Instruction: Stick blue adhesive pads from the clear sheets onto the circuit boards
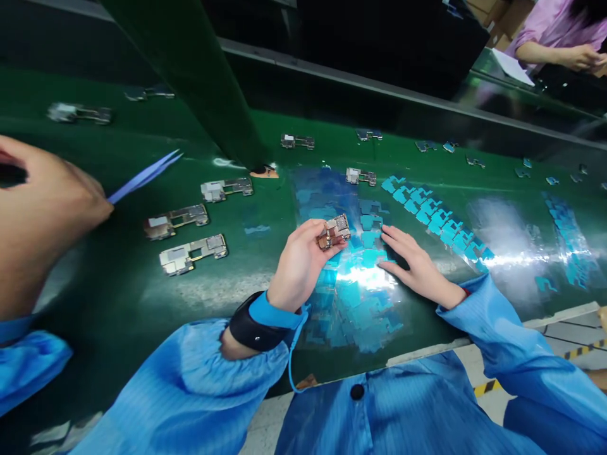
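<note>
Between the thumb and fingers of my left hand [298, 259] is a small phone circuit board [333, 232], tilted up above the green bench. A black and blue wrist strap [260, 321] with a cord circles that wrist. My right hand [417, 262] rests palm down, its fingers spread and tips at the edge of a column of cut blue film pieces [371, 222]. Under both hands lie clear sheets with more blue film pieces [363, 316], partly washed out by glare. It is unclear whether the right fingertips touch a piece.
Several circuit boards [194, 253] lie at left, others along the back. A strip of blue film pieces [439, 218] lies at right. A green post [203, 82] rises from the bench. At left a co-worker's hand [52, 208] holds blue tweezers [145, 175]; another person [559, 44] sits across.
</note>
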`<state>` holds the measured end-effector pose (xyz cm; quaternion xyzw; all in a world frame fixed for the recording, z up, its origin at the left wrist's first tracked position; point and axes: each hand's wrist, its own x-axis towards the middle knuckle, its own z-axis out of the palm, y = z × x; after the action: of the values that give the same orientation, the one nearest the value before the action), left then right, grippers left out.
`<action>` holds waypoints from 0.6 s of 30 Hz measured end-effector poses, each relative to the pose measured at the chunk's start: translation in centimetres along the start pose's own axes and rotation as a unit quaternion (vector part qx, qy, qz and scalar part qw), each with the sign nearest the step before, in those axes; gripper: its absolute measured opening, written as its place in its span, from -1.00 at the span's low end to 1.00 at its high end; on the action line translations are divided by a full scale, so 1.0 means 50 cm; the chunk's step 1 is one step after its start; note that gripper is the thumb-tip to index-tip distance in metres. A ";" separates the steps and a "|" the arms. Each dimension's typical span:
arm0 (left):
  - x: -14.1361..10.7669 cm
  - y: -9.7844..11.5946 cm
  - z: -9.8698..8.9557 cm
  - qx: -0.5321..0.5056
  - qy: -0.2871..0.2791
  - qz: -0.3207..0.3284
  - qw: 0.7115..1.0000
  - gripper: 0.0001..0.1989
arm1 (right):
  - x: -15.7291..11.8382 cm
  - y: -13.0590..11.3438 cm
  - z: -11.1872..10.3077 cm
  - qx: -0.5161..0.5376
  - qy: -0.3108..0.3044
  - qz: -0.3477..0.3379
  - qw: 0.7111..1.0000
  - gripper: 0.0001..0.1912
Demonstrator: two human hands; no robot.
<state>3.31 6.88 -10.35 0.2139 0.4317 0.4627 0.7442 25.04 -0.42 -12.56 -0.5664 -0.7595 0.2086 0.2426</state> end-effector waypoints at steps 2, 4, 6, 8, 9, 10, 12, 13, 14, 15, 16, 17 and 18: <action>-0.003 -0.002 0.001 0.002 -0.013 -0.012 1.000 -0.82 | 0.001 0.009 0.012 -0.012 -0.003 -0.022 1.000 -0.45; -0.003 -0.005 0.000 0.002 -0.034 -0.033 0.999 -0.82 | 0.008 0.014 0.022 -0.015 0.011 -0.042 0.999 -0.53; 0.000 -0.008 0.000 -0.001 -0.061 -0.057 0.997 -0.83 | 0.018 0.015 0.028 -0.015 0.026 -0.056 0.998 -0.62; 0.000 -0.011 0.002 -0.006 -0.081 -0.072 0.994 -0.82 | 0.025 0.012 0.029 -0.014 0.030 -0.070 0.997 -0.68; -0.003 -0.013 0.004 -0.009 -0.087 -0.074 0.993 -0.82 | 0.026 0.008 0.028 -0.015 0.029 -0.077 0.996 -0.69; -0.008 -0.016 0.006 -0.012 -0.089 -0.070 0.993 -0.82 | 0.022 0.004 0.027 -0.021 0.028 -0.083 0.996 -0.70; -0.018 -0.024 0.009 -0.013 -0.092 -0.061 0.994 -0.84 | 0.008 0.000 0.030 -0.049 0.027 -0.089 0.994 -0.69; -0.018 -0.030 0.009 -0.012 -0.092 -0.055 0.994 -0.85 | -0.001 0.006 0.034 -0.069 0.027 -0.089 0.993 -0.67; -0.014 -0.037 0.008 -0.009 -0.092 -0.049 0.994 -0.85 | -0.009 0.016 0.041 -0.087 0.025 -0.089 0.992 -0.61; -0.006 -0.043 0.004 -0.008 -0.089 -0.042 0.995 -0.85 | -0.015 0.031 0.050 -0.105 0.027 -0.093 0.990 -0.53; 0.004 -0.049 -0.001 -0.009 -0.085 -0.037 0.996 -0.84 | -0.018 0.047 0.061 -0.118 0.037 -0.104 0.987 -0.46; 0.015 -0.055 -0.007 -0.013 -0.080 -0.031 0.996 -0.82 | -0.018 0.063 0.070 -0.126 0.050 -0.122 0.983 -0.45; 0.024 -0.061 -0.012 -0.017 -0.079 -0.026 0.996 -0.83 | -0.017 0.077 0.079 -0.135 0.056 -0.139 0.980 -0.44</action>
<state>4.57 6.40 -13.41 0.2258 0.3694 0.4318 0.7913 25.80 -0.37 -18.08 -0.4940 -0.8370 0.0365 0.2325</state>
